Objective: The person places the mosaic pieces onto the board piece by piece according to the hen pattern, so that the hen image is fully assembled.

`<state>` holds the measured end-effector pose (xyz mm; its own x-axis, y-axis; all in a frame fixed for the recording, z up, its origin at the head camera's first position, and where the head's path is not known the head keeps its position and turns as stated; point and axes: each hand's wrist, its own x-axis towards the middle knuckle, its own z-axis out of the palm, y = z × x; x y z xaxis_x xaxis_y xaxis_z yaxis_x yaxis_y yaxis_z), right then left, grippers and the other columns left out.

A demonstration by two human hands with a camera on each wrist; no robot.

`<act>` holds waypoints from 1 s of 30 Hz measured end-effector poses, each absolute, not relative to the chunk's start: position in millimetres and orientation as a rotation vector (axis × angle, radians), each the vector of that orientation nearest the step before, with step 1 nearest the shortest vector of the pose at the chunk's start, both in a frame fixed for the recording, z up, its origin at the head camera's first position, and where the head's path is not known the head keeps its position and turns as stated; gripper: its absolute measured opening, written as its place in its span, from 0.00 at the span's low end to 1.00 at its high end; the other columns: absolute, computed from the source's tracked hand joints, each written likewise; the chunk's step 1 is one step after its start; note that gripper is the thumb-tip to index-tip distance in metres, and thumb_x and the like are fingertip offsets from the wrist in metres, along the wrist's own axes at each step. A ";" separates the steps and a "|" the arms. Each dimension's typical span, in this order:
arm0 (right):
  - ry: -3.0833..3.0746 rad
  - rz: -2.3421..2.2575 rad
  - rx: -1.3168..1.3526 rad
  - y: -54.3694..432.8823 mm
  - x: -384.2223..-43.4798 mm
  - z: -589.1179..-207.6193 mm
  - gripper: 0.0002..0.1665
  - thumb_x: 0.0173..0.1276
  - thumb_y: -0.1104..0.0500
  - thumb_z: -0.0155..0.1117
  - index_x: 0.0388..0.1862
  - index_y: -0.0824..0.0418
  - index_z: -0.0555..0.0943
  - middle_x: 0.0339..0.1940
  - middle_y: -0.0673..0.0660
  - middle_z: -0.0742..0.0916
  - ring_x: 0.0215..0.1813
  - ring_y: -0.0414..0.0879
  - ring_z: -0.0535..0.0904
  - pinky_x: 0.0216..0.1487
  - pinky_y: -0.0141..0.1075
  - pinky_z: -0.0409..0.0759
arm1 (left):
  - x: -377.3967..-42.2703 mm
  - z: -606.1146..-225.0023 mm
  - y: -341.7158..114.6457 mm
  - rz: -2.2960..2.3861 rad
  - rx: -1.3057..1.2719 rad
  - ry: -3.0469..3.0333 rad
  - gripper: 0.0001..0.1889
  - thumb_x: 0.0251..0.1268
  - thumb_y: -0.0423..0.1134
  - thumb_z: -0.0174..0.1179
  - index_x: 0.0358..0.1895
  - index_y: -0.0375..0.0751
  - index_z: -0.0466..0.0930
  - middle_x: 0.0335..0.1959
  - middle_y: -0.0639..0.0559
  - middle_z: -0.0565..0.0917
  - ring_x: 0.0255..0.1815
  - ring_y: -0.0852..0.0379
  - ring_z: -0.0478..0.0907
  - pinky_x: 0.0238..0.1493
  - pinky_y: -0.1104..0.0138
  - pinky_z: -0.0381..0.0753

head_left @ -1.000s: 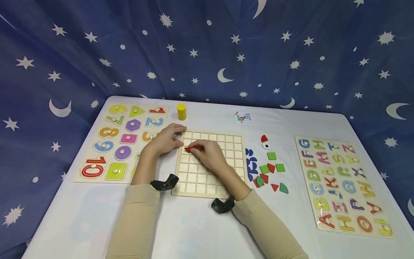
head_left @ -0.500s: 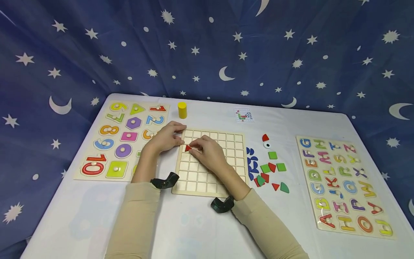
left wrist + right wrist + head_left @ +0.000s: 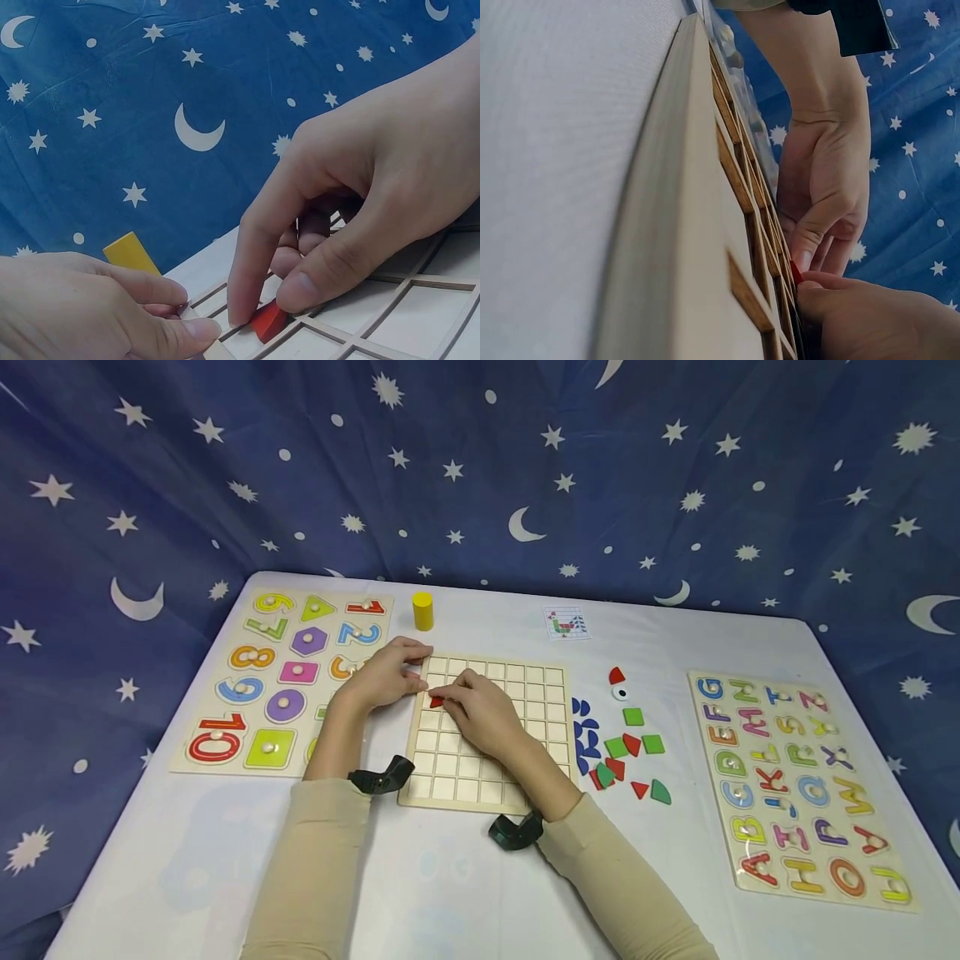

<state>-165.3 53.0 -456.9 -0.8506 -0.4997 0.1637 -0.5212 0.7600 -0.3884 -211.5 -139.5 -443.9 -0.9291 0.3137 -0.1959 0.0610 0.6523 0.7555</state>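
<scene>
A wooden grid board (image 3: 450,766) lies on the table below both hands. My right hand (image 3: 483,714) reaches over its upper left cells. Its thumb and index finger pinch a small red wedge-shaped piece (image 3: 270,322), which sits tilted in a cell near the left rim. In the head view the fingers partly cover that red piece (image 3: 436,702). At the board's left edge, my left hand (image 3: 382,675) holds the rim near the upper corner with thumb and fingers. Both hands show in the left wrist view, the left hand (image 3: 97,311) lower and the right hand (image 3: 360,187) above.
Blue pieces (image 3: 583,735), green squares (image 3: 633,717), red pieces (image 3: 617,675) and a white eye disc (image 3: 619,692) lie right of the board. A pattern card (image 3: 567,623) and yellow cylinder (image 3: 423,612) stand behind it. Number (image 3: 270,747) and letter (image 3: 806,789) puzzles flank the sides.
The right fingers loosened beside the red piece half a second ago, and the index finger now lies over it. The piece has turned slightly. The left hand keeps its place on the rim.
</scene>
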 end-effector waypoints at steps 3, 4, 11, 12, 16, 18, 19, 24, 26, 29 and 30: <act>-2.926 0.678 0.802 54.0 -166.2 -456.7 0.14 0.69 0.53 0.59 0.52 0.46 0.83 0.37 0.49 0.79 0.33 0.40 0.71 0.35 0.33 0.71 | -212.2 -443.6 -139.0 1.140 0.313 2.564 0.32 0.60 0.32 0.64 0.68 0.42 0.67 0.69 0.48 0.65 0.55 0.52 0.69 0.59 0.58 0.69; -2.932 0.686 0.789 54.3 -166.7 -456.8 0.14 0.69 0.52 0.60 0.52 0.46 0.83 0.37 0.48 0.79 0.33 0.39 0.71 0.35 0.33 0.71 | -212.4 -443.5 -138.9 1.136 0.318 2.564 0.32 0.60 0.32 0.63 0.69 0.42 0.66 0.69 0.47 0.64 0.55 0.52 0.69 0.59 0.58 0.69; -2.952 0.738 0.704 54.7 -169.3 -456.9 0.18 0.63 0.45 0.65 0.50 0.48 0.83 0.34 0.46 0.80 0.34 0.38 0.72 0.35 0.32 0.72 | -212.7 -440.6 -136.9 1.134 0.321 2.571 0.31 0.60 0.32 0.63 0.68 0.43 0.67 0.68 0.49 0.65 0.54 0.52 0.69 0.58 0.59 0.69; -2.952 0.738 0.700 54.8 -169.4 -456.8 0.18 0.63 0.44 0.65 0.50 0.48 0.83 0.34 0.46 0.79 0.34 0.38 0.72 0.34 0.32 0.72 | -212.6 -440.3 -136.6 1.135 0.322 2.572 0.31 0.60 0.32 0.63 0.68 0.43 0.67 0.68 0.49 0.65 0.54 0.52 0.69 0.58 0.59 0.69; -2.945 0.758 0.692 55.2 -169.7 -456.2 0.18 0.63 0.45 0.65 0.49 0.48 0.83 0.34 0.46 0.79 0.34 0.38 0.73 0.34 0.32 0.72 | -212.2 -439.1 -136.2 1.139 0.337 2.577 0.31 0.60 0.32 0.63 0.68 0.42 0.67 0.68 0.48 0.65 0.57 0.52 0.69 0.60 0.58 0.68; -2.941 0.774 0.682 55.4 -169.9 -455.8 0.17 0.63 0.46 0.66 0.48 0.48 0.84 0.34 0.46 0.80 0.34 0.38 0.73 0.34 0.32 0.73 | -212.4 -439.0 -136.1 1.146 0.344 2.579 0.31 0.60 0.32 0.63 0.68 0.41 0.67 0.68 0.47 0.66 0.58 0.52 0.69 0.61 0.57 0.68; -2.942 0.781 0.677 55.5 -170.1 -455.8 0.16 0.63 0.46 0.66 0.48 0.48 0.84 0.34 0.46 0.80 0.34 0.38 0.73 0.34 0.32 0.73 | -212.4 -438.9 -136.1 1.147 0.347 2.581 0.31 0.60 0.32 0.63 0.68 0.41 0.67 0.68 0.47 0.66 0.59 0.52 0.69 0.61 0.57 0.68; -2.943 0.805 0.666 56.5 -170.8 -454.3 0.16 0.63 0.46 0.66 0.47 0.48 0.84 0.34 0.46 0.80 0.35 0.37 0.74 0.35 0.31 0.74 | -213.4 -438.4 -135.1 1.149 0.348 2.576 0.31 0.60 0.33 0.63 0.68 0.42 0.67 0.68 0.47 0.65 0.57 0.52 0.70 0.61 0.58 0.69; -2.949 0.849 0.664 57.7 -171.0 -451.3 0.16 0.63 0.47 0.66 0.48 0.49 0.83 0.34 0.46 0.81 0.35 0.37 0.74 0.35 0.31 0.73 | -214.0 -438.2 -134.7 1.151 0.343 2.572 0.31 0.60 0.32 0.63 0.68 0.42 0.67 0.69 0.47 0.65 0.57 0.52 0.70 0.61 0.58 0.69; -2.946 1.023 0.653 64.2 -173.2 -443.9 0.16 0.64 0.49 0.66 0.49 0.51 0.83 0.34 0.47 0.82 0.35 0.38 0.75 0.36 0.31 0.74 | -215.1 -438.2 -132.9 1.161 0.341 2.567 0.31 0.60 0.32 0.63 0.68 0.42 0.67 0.69 0.48 0.65 0.59 0.52 0.69 0.63 0.57 0.68; -2.944 1.094 0.637 69.4 -174.4 -438.8 0.16 0.64 0.49 0.65 0.49 0.52 0.83 0.35 0.48 0.82 0.35 0.39 0.76 0.37 0.31 0.74 | -215.4 -438.7 -132.3 1.169 0.340 2.558 0.31 0.60 0.32 0.63 0.68 0.42 0.67 0.69 0.48 0.65 0.59 0.52 0.69 0.63 0.57 0.67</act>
